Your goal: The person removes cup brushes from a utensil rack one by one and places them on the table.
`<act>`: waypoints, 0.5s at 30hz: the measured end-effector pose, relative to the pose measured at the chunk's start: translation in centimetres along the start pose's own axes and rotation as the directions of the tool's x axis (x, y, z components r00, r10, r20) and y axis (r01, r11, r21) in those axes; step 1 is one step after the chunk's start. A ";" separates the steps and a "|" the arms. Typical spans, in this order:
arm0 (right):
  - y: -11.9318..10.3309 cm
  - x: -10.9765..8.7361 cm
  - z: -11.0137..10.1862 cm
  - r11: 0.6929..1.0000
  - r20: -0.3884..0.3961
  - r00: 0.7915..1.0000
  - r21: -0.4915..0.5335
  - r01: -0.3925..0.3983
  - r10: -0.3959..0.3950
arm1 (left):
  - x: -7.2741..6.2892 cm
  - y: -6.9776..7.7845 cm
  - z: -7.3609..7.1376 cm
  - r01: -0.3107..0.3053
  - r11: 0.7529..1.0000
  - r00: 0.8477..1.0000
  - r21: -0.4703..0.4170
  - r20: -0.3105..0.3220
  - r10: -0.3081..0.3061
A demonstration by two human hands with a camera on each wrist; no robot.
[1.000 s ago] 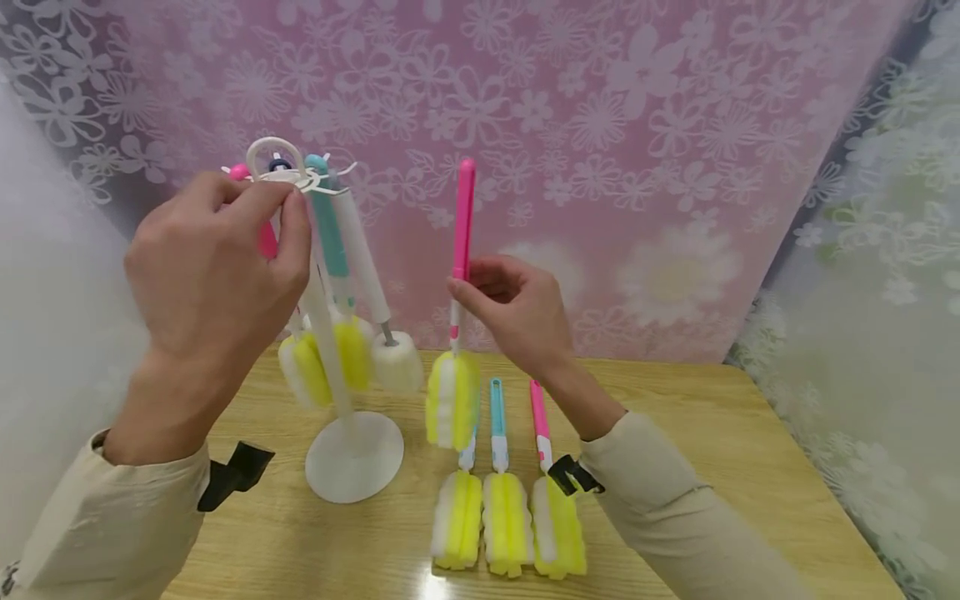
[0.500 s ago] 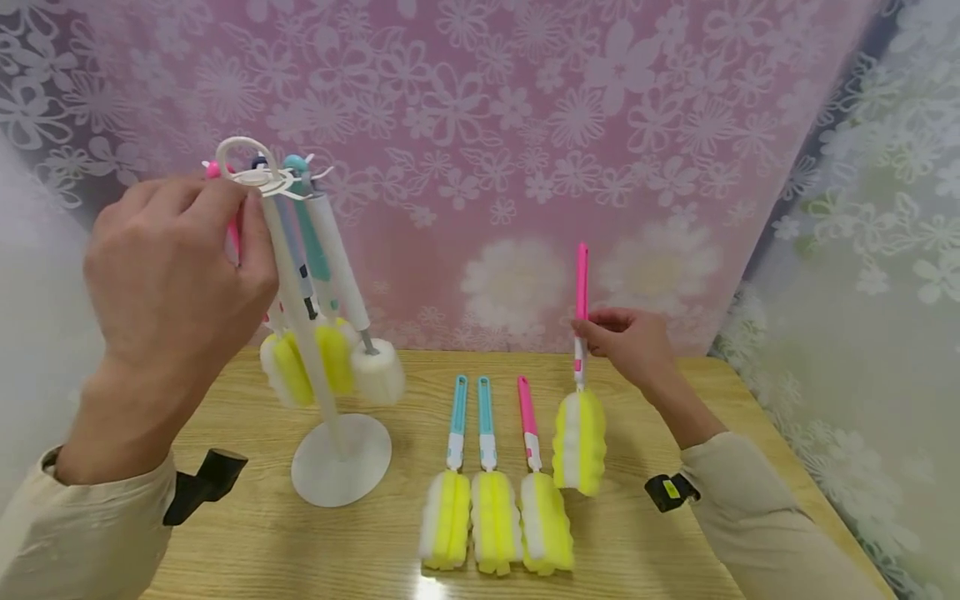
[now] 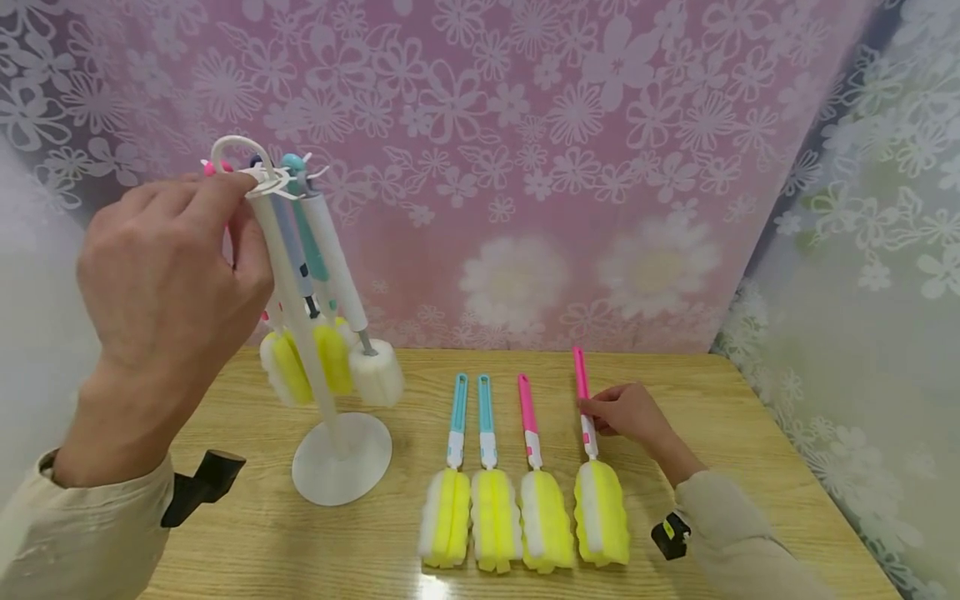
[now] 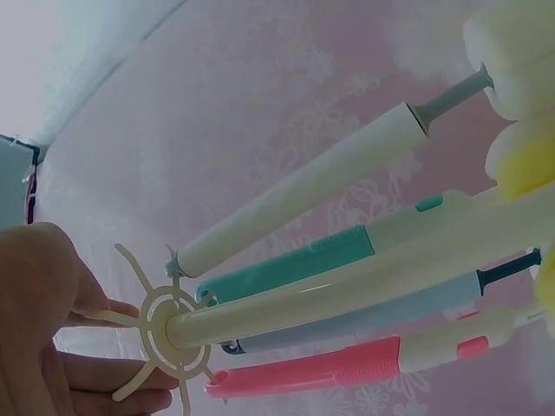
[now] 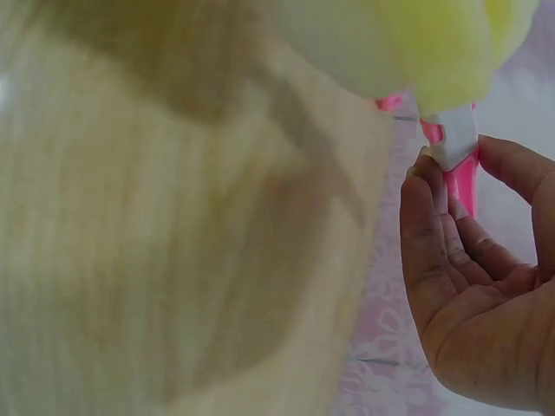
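My left hand (image 3: 176, 267) grips the top of a white hanging stand (image 3: 303, 333), its fingers around the hooks of the ring (image 4: 156, 334). Sponge brushes hang from that ring: a white-handled one (image 4: 295, 195), a green-handled one (image 4: 295, 264), a grey one (image 4: 416, 308) and a pink-handled one (image 4: 321, 368). Over on the right, my right hand (image 3: 630, 417) pinches a pink-handled sponge brush (image 3: 602, 512) between thumb and fingers. Its yellow and white sponge head is at the right end of a row of similar brushes, handle pointing away from me.
Lying side by side on the wooden table (image 3: 712, 433) are two blue-handled brushes (image 3: 445, 518) and a pink-handled brush (image 3: 546, 521). The stand's round base (image 3: 341, 475) rests left of them. A pink flowered curtain (image 3: 510, 167) hangs behind the table.
My right hand has carried the pink-handled brush rightward from beside the stand, then lowered it to the right end of the row. The left hand has stayed on the stand's top.
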State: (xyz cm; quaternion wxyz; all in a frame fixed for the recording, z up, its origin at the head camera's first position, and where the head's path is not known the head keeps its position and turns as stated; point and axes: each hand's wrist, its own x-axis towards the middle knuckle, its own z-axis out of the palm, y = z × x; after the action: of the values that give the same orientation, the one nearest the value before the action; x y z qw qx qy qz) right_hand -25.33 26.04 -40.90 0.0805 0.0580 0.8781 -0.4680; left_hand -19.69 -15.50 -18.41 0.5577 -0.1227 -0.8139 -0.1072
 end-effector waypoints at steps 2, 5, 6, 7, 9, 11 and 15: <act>0.4 0.0 0.5 1.000 -0.001 1.000 -0.012 -0.008 0.008 | 0.0 0.0 0.0 -0.002 1.000 1.000 -0.001 0.003 0.002; 0.9 0.1 1.1 0.999 -0.007 1.000 -0.042 -0.006 0.006 | 0.0 0.0 0.1 -0.006 1.000 1.000 -0.003 0.004 0.006; 1.0 0.1 1.3 0.999 -0.011 1.000 -0.053 -0.006 0.006 | 0.0 -0.1 0.1 -0.006 1.000 1.000 -0.003 0.003 0.006; 1.1 0.2 1.5 0.998 -0.012 1.000 -0.065 -0.004 0.004 | -0.1 -0.1 0.1 -0.005 1.000 1.000 -0.003 0.001 0.005; 1.3 0.2 1.9 0.996 -0.015 1.000 -0.087 -0.010 0.009 | -0.1 -0.2 0.2 -0.002 1.000 1.000 -0.003 -0.007 0.002; 1.5 0.3 2.2 0.995 -0.017 1.000 -0.099 -0.023 0.021 | -0.2 -0.2 0.2 0.001 1.000 1.000 -0.002 -0.010 -0.001; 1.8 0.5 2.7 0.995 -0.015 0.999 -0.095 -0.042 0.041 | -0.2 -0.3 0.2 0.006 1.000 1.000 0.002 0.001 -0.006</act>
State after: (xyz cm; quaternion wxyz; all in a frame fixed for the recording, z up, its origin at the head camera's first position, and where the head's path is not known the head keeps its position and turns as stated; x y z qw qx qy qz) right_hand -25.26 24.84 -43.94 0.0874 0.0754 0.8985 -0.4236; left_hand -19.89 -15.70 -18.63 0.5571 -0.1197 -0.8146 -0.1083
